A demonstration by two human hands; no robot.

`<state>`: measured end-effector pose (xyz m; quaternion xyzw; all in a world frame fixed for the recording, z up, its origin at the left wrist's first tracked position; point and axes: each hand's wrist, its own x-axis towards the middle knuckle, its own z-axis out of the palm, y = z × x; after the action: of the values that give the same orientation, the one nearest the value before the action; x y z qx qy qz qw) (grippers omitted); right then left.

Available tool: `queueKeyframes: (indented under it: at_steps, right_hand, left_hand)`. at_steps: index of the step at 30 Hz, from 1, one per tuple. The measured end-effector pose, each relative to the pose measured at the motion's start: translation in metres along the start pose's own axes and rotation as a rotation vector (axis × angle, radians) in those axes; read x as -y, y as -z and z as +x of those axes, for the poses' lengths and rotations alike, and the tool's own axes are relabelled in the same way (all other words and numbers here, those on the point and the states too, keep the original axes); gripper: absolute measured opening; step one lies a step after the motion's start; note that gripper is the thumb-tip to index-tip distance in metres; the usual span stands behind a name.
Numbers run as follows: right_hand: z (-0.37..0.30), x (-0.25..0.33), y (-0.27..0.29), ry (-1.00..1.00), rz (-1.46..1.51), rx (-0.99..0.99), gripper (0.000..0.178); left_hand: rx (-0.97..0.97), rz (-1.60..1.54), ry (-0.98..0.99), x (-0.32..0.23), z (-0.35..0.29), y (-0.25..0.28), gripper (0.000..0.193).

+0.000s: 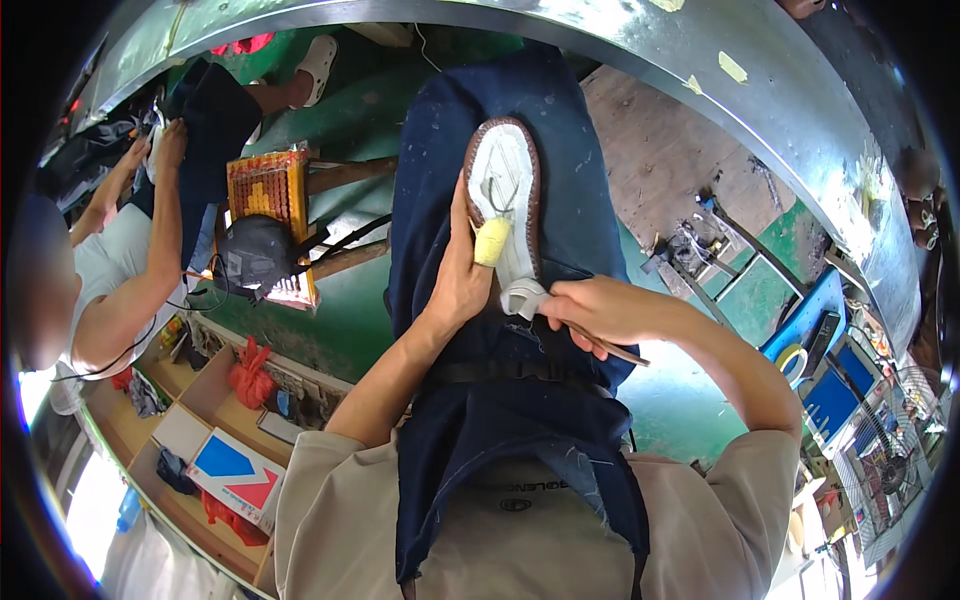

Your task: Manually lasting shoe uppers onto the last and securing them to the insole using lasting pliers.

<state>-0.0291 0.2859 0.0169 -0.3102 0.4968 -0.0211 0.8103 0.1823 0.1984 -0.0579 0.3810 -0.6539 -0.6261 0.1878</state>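
Observation:
A brown shoe (534, 190) lies sole up on my apron-covered lap, toe pointing away. Its bottom is whitish, with a stitched or gathered brown edge around it. A dark thin loop, perhaps thread, crosses the front part. My left hand (466, 272) grips the shoe's left side, its thumb wrapped in yellow material (491, 242) and pressed on the sole. At the heel is a curled whitish piece (523, 297). My right hand (600, 308) is closed beside that piece, with a thin brownish-grey strip-like tool (625, 354) sticking out below the fingers.
A curved metal bench (640, 45) runs along the far side. Left, another person (140, 250) works near a beaded seat (262, 185) with a black bag (255, 255). A compartmented wooden tray (205, 385) stands lower left. Blue tool holders (815, 310) and a wire basket (880, 480) are at right.

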Motion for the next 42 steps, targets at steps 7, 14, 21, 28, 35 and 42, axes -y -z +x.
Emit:
queueKeyframes:
  at_steps: [7, 14, 21, 28, 35, 42]
  right_hand:
    - [-0.001, -0.007, -0.015, 0.42, -0.614, -0.412, 0.043]
    - [0.012, -0.014, -0.03, 0.539, -0.883, -0.618, 0.039]
    - [0.005, -0.012, -0.02, 0.566, -0.752, -0.551, 0.041]
    - [-0.002, 0.001, -0.004, 0.482, -0.603, -0.401, 0.042]
    - [0.013, 0.007, -0.011, 0.503, -0.78, -0.533, 0.043]
    - [0.005, -0.013, -0.008, 0.064, 0.163, -0.193, 0.05]
  left_hand:
    - [-0.026, -0.103, 0.009, 0.007, 0.004, 0.002, 0.071]
    - [-0.012, -0.189, 0.095, 0.008, 0.008, 0.006, 0.069]
    - [-0.027, -0.24, 0.087, 0.006, 0.004, 0.007, 0.07]
    - [-0.036, -0.286, 0.099, 0.01, 0.007, 0.006, 0.068]
    - [-0.045, -0.292, 0.12, 0.006, 0.008, 0.01, 0.064]
    - [0.011, -0.451, 0.154, 0.004, 0.004, -0.001, 0.074]
